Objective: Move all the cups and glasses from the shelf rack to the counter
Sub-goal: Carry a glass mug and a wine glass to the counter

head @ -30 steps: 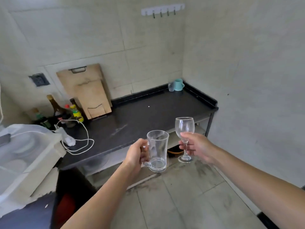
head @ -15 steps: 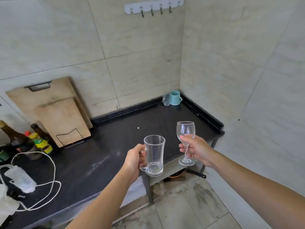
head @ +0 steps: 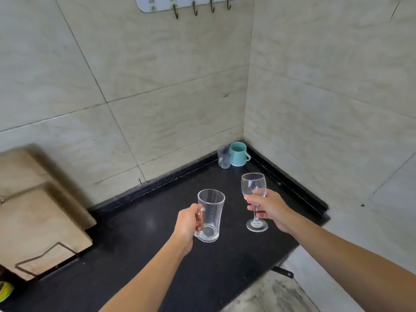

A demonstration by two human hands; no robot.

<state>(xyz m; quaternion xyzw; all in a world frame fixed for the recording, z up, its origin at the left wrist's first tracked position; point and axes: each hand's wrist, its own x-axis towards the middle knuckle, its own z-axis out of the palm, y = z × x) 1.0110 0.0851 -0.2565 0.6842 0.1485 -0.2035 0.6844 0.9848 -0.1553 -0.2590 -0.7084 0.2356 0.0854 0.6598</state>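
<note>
Head view: the left hand (head: 189,224) has its fingers curled through the handle of a clear glass mug (head: 210,215), which it holds upright over the middle of the black counter (head: 135,266). The right hand (head: 267,208) pinches the stem of a wine glass (head: 253,188) just under the bowl, thumb and fingers closed round it. That glass is upright too, over the counter's right part, near the mug but apart from it. Whether either base touches the surface cannot be told.

In the back corner stand a teal cup (head: 238,154) and a small clear tumbler (head: 224,157), side by side and touching or nearly so. Two wooden cutting boards (head: 40,221) lean against the tiled wall at the left, and a white hook rail (head: 180,3) hangs high on that wall.
</note>
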